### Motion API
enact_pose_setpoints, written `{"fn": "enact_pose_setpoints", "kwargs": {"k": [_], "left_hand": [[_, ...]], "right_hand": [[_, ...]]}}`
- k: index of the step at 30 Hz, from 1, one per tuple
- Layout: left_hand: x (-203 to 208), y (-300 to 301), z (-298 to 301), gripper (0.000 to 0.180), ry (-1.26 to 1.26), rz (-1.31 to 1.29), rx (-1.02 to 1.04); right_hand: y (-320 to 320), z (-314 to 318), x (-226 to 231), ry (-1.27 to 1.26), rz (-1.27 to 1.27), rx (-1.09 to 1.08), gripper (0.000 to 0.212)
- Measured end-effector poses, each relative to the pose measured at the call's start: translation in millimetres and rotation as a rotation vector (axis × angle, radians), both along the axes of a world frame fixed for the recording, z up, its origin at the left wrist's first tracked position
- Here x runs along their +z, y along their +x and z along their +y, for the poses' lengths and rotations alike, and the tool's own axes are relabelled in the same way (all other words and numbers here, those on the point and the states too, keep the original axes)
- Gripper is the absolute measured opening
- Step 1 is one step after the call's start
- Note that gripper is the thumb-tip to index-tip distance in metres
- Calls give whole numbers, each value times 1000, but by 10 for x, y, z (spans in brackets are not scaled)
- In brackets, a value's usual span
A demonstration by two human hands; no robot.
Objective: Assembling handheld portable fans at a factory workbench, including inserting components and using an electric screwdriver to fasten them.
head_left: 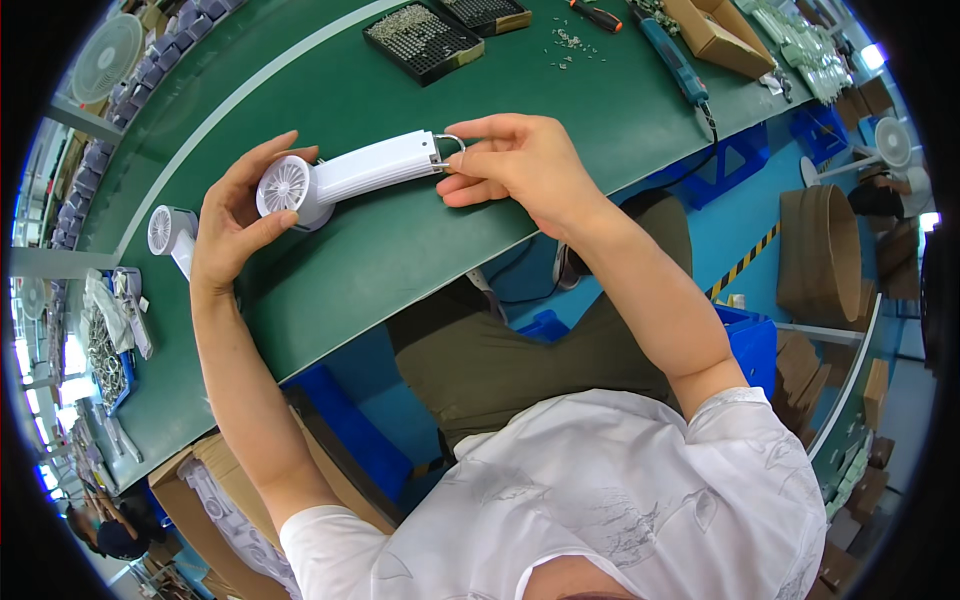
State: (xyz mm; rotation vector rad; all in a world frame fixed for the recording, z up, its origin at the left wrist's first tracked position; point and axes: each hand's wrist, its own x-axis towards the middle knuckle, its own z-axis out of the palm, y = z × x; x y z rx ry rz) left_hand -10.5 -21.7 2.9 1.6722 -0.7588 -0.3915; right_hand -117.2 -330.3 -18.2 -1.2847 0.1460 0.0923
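Note:
A white handheld fan [375,167] is held over the green workbench, its round grilled head to the left and its ribbed handle pointing right. My left hand [235,205] wraps round the fan's head, thumb at the lower rim and fingers behind it. At the handle's far end my right hand [510,165] pinches a thin curved metal loop [453,141] that joins the handle end. Part of the loop is hidden by my fingers. Just left of my left wrist lies a second white handheld fan [172,235], partly covered by my hand.
Black trays of small parts [423,42] stand at the back, with loose small pieces [570,42] beside them. Farther right are an orange-black screwdriver [597,15], a teal electric screwdriver [672,58] and an open cardboard box [722,38]. A blue bin of metal parts [125,375] sits left.

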Motion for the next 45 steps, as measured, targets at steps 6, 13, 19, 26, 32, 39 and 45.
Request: {"fn": "enact_pose_setpoints", "kwargs": {"k": [6, 13, 19, 26, 32, 39, 45], "left_hand": [[21, 24, 42, 55, 78, -112, -71], [39, -17, 31, 50, 78, -80, -63], [40, -10, 23, 49, 71, -72, -55], [8, 23, 55, 52, 101, -91, -59], [20, 16, 40, 49, 69, -68, -63], [19, 41, 49, 50, 73, -67, -71], [1, 48, 71, 51, 78, -69, -72]], "right_hand": [[79, 16, 39, -109, 13, 20, 35], [163, 65, 81, -104, 63, 26, 36], [309, 44, 99, -188, 112, 127, 45], [399, 85, 324, -276, 157, 249, 46], [469, 97, 327, -260, 173, 285, 42], [467, 105, 329, -288, 163, 279, 43], [543, 111, 319, -349, 167, 365, 47]]}}
